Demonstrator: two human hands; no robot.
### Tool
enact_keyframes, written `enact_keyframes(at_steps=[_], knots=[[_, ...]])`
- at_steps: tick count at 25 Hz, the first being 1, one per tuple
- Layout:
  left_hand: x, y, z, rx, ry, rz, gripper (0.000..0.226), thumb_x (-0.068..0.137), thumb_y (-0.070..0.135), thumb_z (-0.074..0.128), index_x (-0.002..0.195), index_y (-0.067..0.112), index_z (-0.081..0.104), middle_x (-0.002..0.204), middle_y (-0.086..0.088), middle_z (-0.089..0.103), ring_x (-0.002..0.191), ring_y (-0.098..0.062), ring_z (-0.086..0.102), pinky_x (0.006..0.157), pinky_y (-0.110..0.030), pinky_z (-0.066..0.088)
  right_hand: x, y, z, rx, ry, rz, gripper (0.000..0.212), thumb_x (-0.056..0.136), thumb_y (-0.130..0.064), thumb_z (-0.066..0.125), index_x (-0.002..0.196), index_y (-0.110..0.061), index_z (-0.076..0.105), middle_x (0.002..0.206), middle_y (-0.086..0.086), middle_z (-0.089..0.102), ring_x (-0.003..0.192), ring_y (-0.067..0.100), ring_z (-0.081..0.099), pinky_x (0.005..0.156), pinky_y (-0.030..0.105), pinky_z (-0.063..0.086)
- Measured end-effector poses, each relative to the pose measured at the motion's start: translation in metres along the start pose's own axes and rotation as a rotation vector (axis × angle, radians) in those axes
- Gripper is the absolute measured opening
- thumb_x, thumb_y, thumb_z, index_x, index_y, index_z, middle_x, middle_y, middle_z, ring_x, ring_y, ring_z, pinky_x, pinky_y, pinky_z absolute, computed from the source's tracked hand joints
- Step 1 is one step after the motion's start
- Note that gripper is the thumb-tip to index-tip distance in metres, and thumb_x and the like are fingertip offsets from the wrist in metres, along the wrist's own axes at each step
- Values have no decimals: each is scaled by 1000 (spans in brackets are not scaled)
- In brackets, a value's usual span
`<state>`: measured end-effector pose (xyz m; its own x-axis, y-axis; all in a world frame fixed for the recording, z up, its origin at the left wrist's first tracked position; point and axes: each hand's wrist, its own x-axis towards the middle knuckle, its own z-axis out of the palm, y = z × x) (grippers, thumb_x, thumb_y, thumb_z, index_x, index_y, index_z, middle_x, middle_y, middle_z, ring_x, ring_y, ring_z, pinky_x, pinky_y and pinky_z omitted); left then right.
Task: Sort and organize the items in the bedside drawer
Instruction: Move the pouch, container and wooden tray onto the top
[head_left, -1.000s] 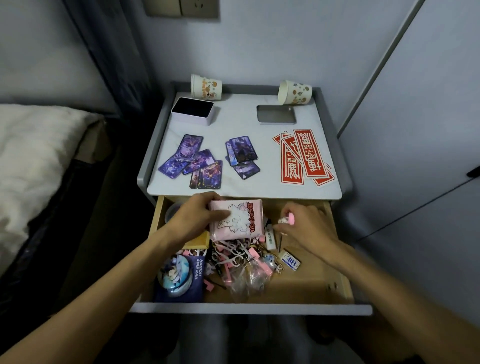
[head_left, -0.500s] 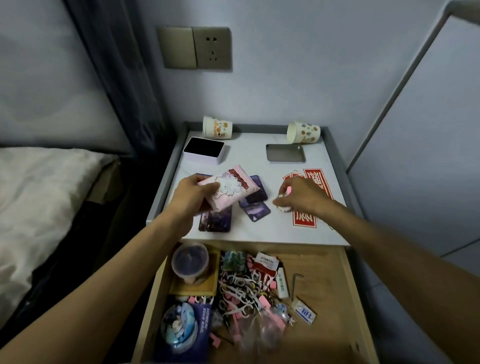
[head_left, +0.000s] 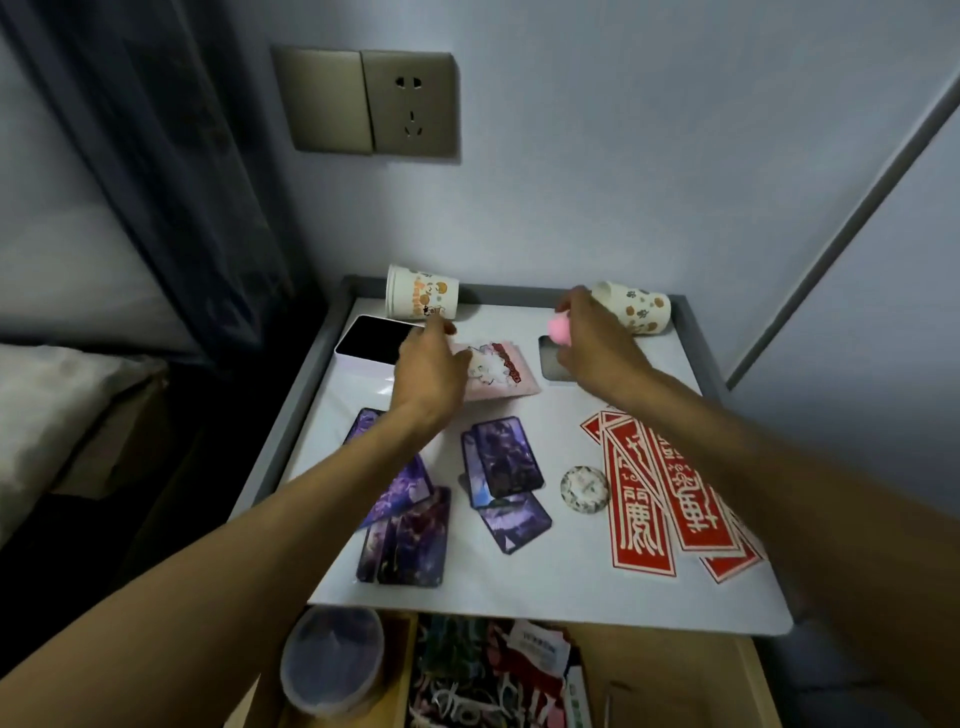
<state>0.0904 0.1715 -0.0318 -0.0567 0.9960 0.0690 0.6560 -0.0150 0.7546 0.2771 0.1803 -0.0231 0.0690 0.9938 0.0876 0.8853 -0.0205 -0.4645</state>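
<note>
The pink printed packet (head_left: 501, 371) lies flat near the back of the bedside table top (head_left: 561, 582). My left hand (head_left: 431, 366) rests at its left edge, thumb touching it, fingers stretched forward. My right hand (head_left: 592, 343) pinches a small pink object (head_left: 558, 330) just above the grey metal tin (head_left: 548, 361), which it mostly hides. The open drawer (head_left: 675, 670) shows at the bottom with a round plastic tub (head_left: 332, 660) and a tangle of clips and small packets (head_left: 478, 680).
Two paper cups (head_left: 421, 299) (head_left: 641, 309) lie on their sides at the back rim. A white box with a dark inside (head_left: 374, 340) sits back left. Purple cards (head_left: 501, 457) (head_left: 410, 535), a round white badge (head_left: 584, 488) and red stickers (head_left: 670, 493) cover the front.
Both hands moved from the drawer up to the back of the table top. The pink packet went from held in the air to lying flat. A round white badge now lies by the stickers.
</note>
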Motion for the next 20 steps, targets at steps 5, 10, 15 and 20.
enact_keyframes(at_steps=[5, 10, 15, 20], knots=[[10, -18, 15, 247, -61, 279, 55, 92, 28, 64, 140, 11, 43, 147, -13, 37, 136, -28, 34, 111, -39, 35, 49, 4, 27, -282, 113, -232, 41, 83, -1, 67, 120, -14, 57, 121, 9, 53, 107, 26, 48, 80, 38, 46], [22, -33, 24, 586, -109, 459, 53, 92, 47, 56, 131, 12, 52, 132, -9, 55, 126, -26, 40, 105, -35, 33, 53, 1, 32, -306, 65, -187, 47, 88, 1, 59, 133, -11, 51, 131, 12, 49, 117, 28, 45, 89, 37, 43], [7, -27, 1, 515, -133, 497, 49, 92, 37, 61, 131, 8, 54, 131, -14, 56, 125, -29, 44, 101, -39, 39, 2, -24, 10, -89, 164, -249, 46, 87, 2, 62, 130, -13, 57, 134, 7, 50, 123, 23, 46, 90, 31, 46], [-63, -44, -58, 360, -146, 448, 31, 92, 23, 63, 120, 13, 61, 125, -9, 59, 111, -26, 55, 89, -33, 44, -101, -43, -11, -14, 67, -289, 21, 91, -10, 62, 107, -21, 70, 119, 0, 63, 109, 15, 56, 87, 23, 40]])
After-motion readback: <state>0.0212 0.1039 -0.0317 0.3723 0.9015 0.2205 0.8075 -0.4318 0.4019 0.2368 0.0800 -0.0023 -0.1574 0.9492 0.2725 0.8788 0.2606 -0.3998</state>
